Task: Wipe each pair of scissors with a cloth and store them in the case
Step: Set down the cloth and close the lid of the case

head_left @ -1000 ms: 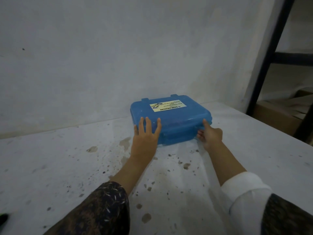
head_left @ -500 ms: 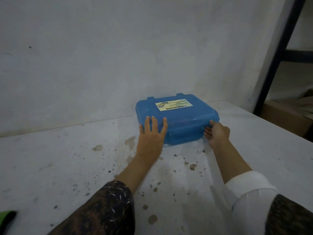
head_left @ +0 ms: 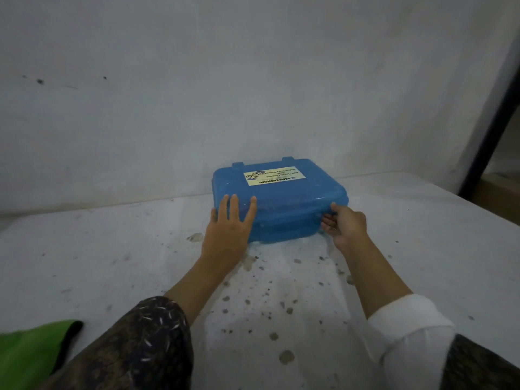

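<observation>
Closest to us, at the bottom left, lies a green cloth [head_left: 31, 353], maybe the one for wiping. Then comes the white table [head_left: 112, 249] with dark spots. Our left hand [head_left: 228, 229] lies flat on the near left corner of the blue case [head_left: 287, 209], with its fingers straight and spread. Our right hand [head_left: 344, 225] pinches the near right edge, thumb on top and fingers curled under the rim. The case sits on the table near the wall [head_left: 253, 80], with its lid down. A yellow label [head_left: 274, 175] is on the lid. We see no scissors. We think this is the opening step. Next, the right hand must lift the lid while the left holds the case down.
</observation>
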